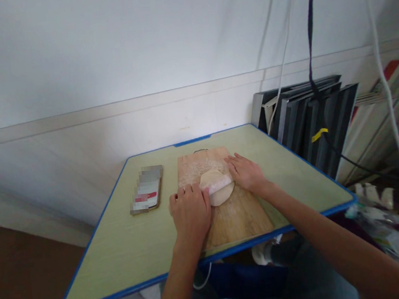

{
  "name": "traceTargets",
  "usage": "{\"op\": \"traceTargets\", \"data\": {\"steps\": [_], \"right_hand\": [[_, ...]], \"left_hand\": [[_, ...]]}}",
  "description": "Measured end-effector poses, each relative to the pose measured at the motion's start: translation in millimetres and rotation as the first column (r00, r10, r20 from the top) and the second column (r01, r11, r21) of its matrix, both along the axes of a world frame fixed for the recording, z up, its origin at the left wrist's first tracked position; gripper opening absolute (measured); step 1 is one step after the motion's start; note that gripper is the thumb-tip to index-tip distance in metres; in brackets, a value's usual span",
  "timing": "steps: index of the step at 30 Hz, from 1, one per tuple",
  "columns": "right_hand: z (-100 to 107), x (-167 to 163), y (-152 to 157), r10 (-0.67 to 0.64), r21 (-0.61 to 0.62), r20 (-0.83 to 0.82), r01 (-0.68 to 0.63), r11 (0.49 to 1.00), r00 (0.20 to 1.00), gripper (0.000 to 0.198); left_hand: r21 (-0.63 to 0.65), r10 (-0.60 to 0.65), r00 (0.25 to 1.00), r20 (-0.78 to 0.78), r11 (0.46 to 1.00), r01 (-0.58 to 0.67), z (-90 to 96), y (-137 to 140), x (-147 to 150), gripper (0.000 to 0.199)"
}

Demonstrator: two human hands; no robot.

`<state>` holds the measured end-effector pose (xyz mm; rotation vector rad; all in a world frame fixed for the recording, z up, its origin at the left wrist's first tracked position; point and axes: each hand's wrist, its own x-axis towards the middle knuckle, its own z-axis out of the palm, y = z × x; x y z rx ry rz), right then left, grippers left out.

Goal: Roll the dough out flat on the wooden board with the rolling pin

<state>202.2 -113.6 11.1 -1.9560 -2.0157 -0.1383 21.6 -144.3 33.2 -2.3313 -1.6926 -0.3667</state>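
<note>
A flat round of pale dough (pixel 219 196) lies on a floured wooden board (pixel 233 215). Across the dough rests a white rolling pin (pixel 219 184). My left hand (pixel 190 211) presses palm-down on the pin's left end, fingers curled over it. My right hand (pixel 246 172) lies flat on the pin's right end, fingers stretched toward the board's far side. Most of the pin is hidden under my hands.
The board sits on a light green table with a blue edge (pixel 300 223). A phone-like flat object (pixel 148 195) lies left of the board. Dark folded panels (pixel 311 123) lean against the wall at the right, with cables hanging there.
</note>
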Motion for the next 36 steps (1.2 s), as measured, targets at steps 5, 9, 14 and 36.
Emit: {"op": "traceTargets", "data": {"steps": [5, 9, 14, 36], "right_hand": [[17, -4, 18, -0.031, -0.152, 0.019, 0.033, 0.988, 0.999, 0.043], [32, -12, 42, -0.104, -0.278, 0.001, 0.1, 0.955, 0.995, 0.044], [28, -22, 62, -0.202, -0.328, -0.099, 0.16, 0.931, 0.974, 0.042], [18, -29, 80, -0.121, -0.285, 0.016, 0.121, 0.951, 0.993, 0.041]], "left_hand": [[-0.021, -0.003, 1.0, -0.005, 1.0, 0.003, -3.9, 1, -2, 0.044], [-0.032, 0.004, 1.0, -0.027, 0.999, -0.005, -7.7, 0, -5, 0.044], [-0.116, -0.028, 0.995, -0.098, 0.993, 0.016, 1.2, -5, -4, 0.036], [-0.458, -0.166, 0.979, 0.12, 0.865, 0.203, 11.0, 24, -26, 0.037]]}}
